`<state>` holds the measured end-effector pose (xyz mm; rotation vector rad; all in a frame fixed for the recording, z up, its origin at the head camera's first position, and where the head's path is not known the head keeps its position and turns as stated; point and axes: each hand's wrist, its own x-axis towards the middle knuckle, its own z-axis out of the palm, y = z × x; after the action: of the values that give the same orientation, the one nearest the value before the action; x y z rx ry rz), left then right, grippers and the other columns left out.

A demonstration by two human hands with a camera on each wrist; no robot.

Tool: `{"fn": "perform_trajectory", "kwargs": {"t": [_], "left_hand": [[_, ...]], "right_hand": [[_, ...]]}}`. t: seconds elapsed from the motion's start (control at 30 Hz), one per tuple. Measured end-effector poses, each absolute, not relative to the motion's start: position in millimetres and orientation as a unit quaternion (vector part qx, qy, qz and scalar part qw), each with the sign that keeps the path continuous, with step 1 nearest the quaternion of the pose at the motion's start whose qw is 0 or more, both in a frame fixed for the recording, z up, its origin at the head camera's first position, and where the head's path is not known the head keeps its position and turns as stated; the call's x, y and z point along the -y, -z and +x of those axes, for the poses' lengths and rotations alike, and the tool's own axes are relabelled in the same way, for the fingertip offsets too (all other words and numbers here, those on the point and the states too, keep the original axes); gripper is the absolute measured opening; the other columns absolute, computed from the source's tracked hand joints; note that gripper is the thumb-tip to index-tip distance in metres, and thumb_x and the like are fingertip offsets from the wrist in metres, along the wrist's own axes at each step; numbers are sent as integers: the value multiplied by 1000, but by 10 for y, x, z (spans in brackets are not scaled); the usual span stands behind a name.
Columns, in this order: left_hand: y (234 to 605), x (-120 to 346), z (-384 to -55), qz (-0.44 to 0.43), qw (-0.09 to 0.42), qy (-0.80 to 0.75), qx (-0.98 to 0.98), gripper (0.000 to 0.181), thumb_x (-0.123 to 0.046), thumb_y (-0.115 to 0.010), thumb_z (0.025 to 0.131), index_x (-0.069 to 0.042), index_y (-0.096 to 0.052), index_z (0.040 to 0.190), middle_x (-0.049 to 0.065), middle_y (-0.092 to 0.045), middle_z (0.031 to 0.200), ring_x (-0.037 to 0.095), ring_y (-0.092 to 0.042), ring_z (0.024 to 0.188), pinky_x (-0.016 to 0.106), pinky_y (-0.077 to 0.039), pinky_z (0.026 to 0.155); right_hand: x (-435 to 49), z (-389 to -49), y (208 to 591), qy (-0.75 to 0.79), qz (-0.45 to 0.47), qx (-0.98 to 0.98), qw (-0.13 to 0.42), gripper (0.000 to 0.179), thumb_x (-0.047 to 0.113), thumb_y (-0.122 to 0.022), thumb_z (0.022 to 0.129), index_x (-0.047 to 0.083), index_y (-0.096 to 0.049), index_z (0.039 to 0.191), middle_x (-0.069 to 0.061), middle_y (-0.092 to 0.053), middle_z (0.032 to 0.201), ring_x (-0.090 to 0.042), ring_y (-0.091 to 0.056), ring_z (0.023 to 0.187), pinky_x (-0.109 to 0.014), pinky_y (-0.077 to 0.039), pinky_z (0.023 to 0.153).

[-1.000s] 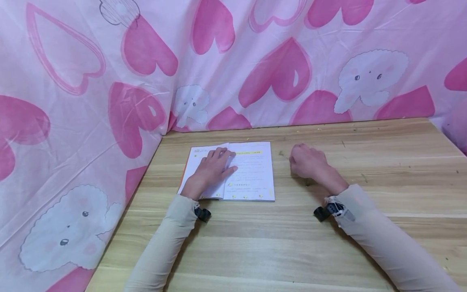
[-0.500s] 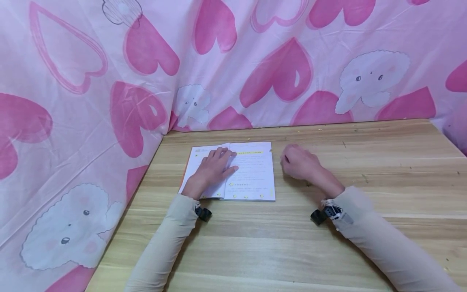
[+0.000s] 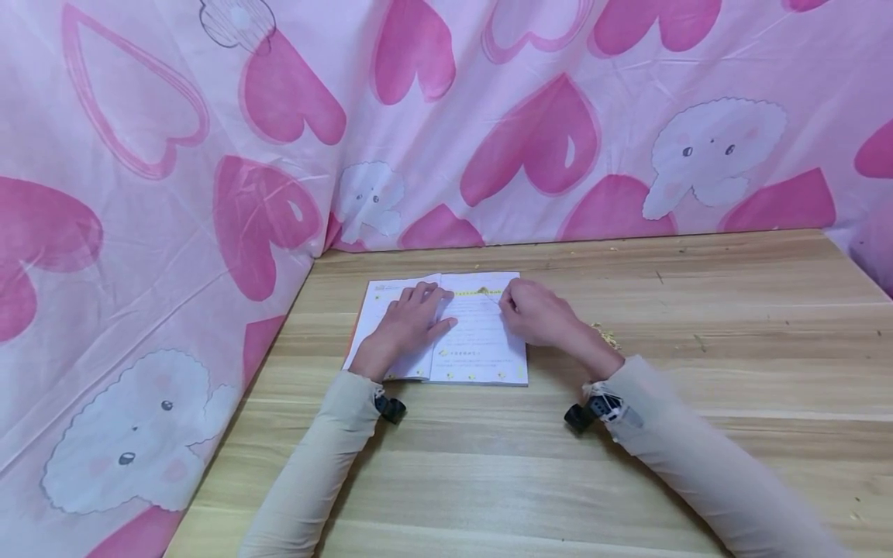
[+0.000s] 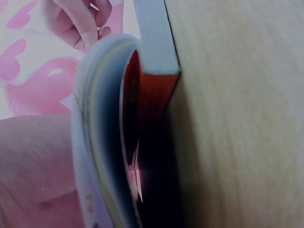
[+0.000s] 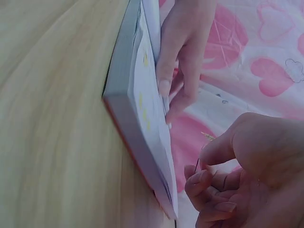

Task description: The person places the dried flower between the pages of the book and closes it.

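An open book with white printed pages lies on the table. My left hand rests on it near the fold, fingers spread across the pages. Over the right page, my right hand pinches a thin sprig with a small yellow-brown tip pointing left. In the right wrist view the sprig rises between thumb and forefinger, beside the book's edge. The left wrist view has the book's curled pages and thick spine end close up.
A small heap of yellow bits lies on the wooden table just behind the right wrist. Further specks are scattered over the tabletop. A pink heart-patterned cloth hangs along the back and left sides.
My right hand has moved left from beside the book to over its right page, carrying the sprig. The yellow heap has come into view behind it. The left hand stays in place.
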<state>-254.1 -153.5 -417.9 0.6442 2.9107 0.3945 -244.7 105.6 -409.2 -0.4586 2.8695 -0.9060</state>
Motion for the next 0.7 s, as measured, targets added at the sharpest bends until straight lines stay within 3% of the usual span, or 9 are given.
{"fn": "perform_trajectory", "kwargs": {"t": [0.4,0.7], "left_hand": [[4206,1519,-2559,213,74,-127,-966,57,-46,-55,112,-20,-45,161,14,-34,172,40,-35,156,65,-38,121],[4204,1532,-2553,211,65,-121,-968,56,-46,-55,112,-20,-45,161,13,-34,172,40,-36,155,65,-39,119]], "right_hand": [[-962,-2500,4091,253,-121,-958,56,16,21,-61,103,14,-72,95,-5,-69,95,-21,-62,82,-35,-47,69],[-937,-2472,4061,271,-156,-945,95,19,19,-67,102,10,-84,103,-4,-80,101,-20,-68,89,-37,-54,79]]}}
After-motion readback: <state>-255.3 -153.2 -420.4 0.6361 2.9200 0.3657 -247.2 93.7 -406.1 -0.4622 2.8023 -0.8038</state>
